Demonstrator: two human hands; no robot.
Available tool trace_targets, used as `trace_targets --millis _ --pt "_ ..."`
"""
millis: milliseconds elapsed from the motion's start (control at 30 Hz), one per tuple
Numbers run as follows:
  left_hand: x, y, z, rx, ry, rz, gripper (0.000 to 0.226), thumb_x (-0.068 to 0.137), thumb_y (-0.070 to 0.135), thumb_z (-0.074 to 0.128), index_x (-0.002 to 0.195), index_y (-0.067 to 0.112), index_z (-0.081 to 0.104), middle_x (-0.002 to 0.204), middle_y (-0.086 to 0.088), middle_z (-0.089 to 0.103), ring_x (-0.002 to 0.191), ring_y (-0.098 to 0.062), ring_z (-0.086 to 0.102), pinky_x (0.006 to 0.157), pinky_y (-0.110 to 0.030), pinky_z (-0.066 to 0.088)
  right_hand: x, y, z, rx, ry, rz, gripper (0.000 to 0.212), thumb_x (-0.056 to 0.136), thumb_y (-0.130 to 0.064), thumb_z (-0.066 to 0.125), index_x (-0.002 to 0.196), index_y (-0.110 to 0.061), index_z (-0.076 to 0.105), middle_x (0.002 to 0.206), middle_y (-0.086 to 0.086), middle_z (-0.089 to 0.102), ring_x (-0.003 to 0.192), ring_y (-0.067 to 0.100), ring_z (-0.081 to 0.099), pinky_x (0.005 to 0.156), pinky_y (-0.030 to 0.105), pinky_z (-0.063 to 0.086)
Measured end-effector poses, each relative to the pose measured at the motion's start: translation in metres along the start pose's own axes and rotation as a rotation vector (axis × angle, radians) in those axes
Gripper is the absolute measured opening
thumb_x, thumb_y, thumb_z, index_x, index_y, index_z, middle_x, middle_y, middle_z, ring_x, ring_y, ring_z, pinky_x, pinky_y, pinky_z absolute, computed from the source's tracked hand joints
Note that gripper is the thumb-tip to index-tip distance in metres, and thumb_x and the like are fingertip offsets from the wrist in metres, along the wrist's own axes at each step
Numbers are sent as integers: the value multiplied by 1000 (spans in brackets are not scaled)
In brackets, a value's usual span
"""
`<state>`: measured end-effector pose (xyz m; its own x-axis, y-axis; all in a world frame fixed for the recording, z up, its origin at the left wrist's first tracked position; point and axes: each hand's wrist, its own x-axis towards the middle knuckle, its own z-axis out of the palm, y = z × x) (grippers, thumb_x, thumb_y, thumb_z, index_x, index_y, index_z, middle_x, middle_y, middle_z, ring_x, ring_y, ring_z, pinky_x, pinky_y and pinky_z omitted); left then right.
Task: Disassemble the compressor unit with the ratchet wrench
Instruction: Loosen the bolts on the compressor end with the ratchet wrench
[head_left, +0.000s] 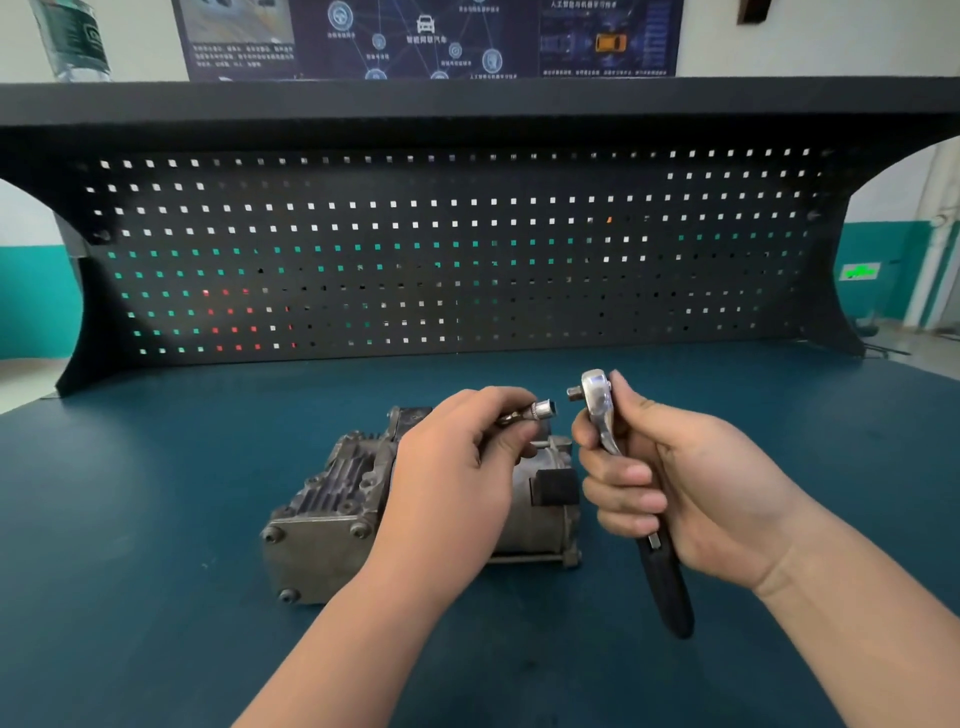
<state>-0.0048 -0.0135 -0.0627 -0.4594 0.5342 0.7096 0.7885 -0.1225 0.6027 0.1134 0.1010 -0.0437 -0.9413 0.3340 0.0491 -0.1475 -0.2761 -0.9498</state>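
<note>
Up close, we see our right hand (691, 483) curled round the ratchet wrench (631, 499), its fingers (618, 475) wrapped over the upper shaft so that most of the metal neck is hidden; only the shiny head with its square drive and the dark grip below the palm show. Our left hand (457, 457) pinches a socket bit (535, 410) between thumb and fingertips, its open end turned toward the wrench's drive, the two just apart and not joined. The rear part of the bit is lost inside our fingers, so we cannot tell its full shape.

Beneath both hands the compressor unit (332, 514) lies on the blue table (130, 545), near the middle. Our left hand and forearm cover much of its top and centre; we make out the finned casting and bolted end plate at the left, and a dark block at the right. Its far side is hard to read.

Behind stands a black pegboard (467, 249) under a shelf (467, 98), where a plastic bottle (70, 36) is cut off by the upper edge, beside a blurred poster (426, 36).
</note>
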Motion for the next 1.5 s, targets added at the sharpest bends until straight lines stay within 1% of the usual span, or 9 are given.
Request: trace_targets --millis 367,600,767,1000,1067,1167,1300,1400,1500 --pt "-1 1 -1 -33 -27 -35 14 86 15 64 88 28 66 81 12 66 80 -3 61 76 -21 46 1 3 1 -110 35 11 44 84 -51 48 64 -14 62 48 -4 29 35 6 24 34 19 23" --pt "-1 3 -6 -33 -42 -12 17 80 11 71 78 26 64 73 8 66 72 -3 62 70 -21 48 -1 -1 -2 -76 22 134 43 79 -52 52 61 -14 60 46 -6 26 33 5 22 34 17 21" --pt "-2 1 -6 51 -37 61 8 79 14 73 83 19 69 75 6 66 75 -9 63 68 -24 46 0 1 -1 -58 15 193 43 80 -52 53 60 -14 61 46 -6 26 32 5 23 33 16 23" --pt "-1 -3 -3 24 -46 -48 12 81 18 70 82 30 68 76 9 68 74 -6 65 73 -33 53 3 10 5 -29 44 179 50 85 -56 44 68 -12 59 48 -5 24 35 5 21 34 17 21" --pt "-1 -3 -2 30 -56 -57 12 82 20 69 80 32 68 73 10 68 72 -4 65 73 -28 52 3 11 7 -45 58 156 57 85 -63 39 71 -12 56 49 -4 25 35 6 20 34 17 22" --pt "-1 1 -1 -11 -71 -88 18 85 21 65 74 35 67 63 14 67 59 2 62 63 -9 44 2 12 9 -190 105 85 62 79 -73 36 61 -15 48 47 -3 25 35 7 20 35 18 22" --pt "-2 4 2 -56 -96 -142 21 86 23 63 70 35 64 59 16 66 53 3 60 57 -4 40 2 13 11 -310 110 36 63 88 -64 37 40 -26 53 44 -6 24 36 8 18 37 18 19" --pt "0 -1 3 -10 -79 -142 6 85 30 64 84 33 70 71 19 68 69 6 60 66 -8 43 1 10 8 -288 145 27 48 88 -57 48 52 -27 60 46 -5 26 35 7 19 37 16 19" --pt "-2 -9 7 142 -55 -43 31 81 45 60 108 30 63 93 23 58 90 11 49 82 1 32 3 -1 -8 -143 322 -21 40 87 -54 54 79 -15 54 47 -6 25 34 6 20 34 16 20"
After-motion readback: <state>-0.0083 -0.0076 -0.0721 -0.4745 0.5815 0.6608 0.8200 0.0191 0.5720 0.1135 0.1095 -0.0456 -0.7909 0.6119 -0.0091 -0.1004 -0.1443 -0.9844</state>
